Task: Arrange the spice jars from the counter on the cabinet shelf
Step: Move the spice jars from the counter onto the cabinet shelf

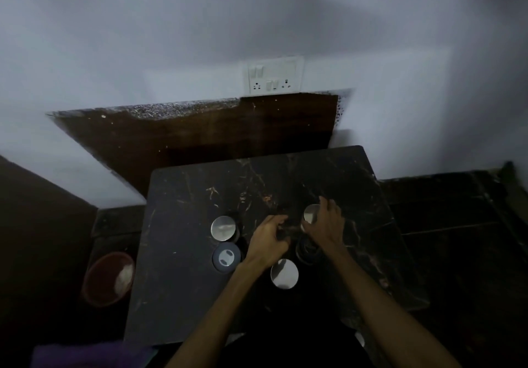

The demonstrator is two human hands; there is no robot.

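Several spice jars stand on a dark marbled counter (pixel 185 296). A steel-lidded jar (pixel 223 227) is at the left, and a jar with a dark blue lid (pixel 226 257) sits just in front of it. Another steel-lidded jar (pixel 284 274) stands nearest me. My right hand (pixel 324 226) wraps around a fourth steel-lidded jar (pixel 311 213) at the right. My left hand (pixel 267 240) is curled over something dark between the jars; what it holds is lost in the gloom. A dark lidless jar or ring (pixel 307 250) lies under my right wrist.
A white wall with a switch and socket plate (pixel 273 75) rises behind the counter. A dark wooden panel (pixel 200 139) stands between wall and counter. A reddish bowl (pixel 108 277) sits low at the left. Dark floor tiles (pixel 457 239) lie to the right.
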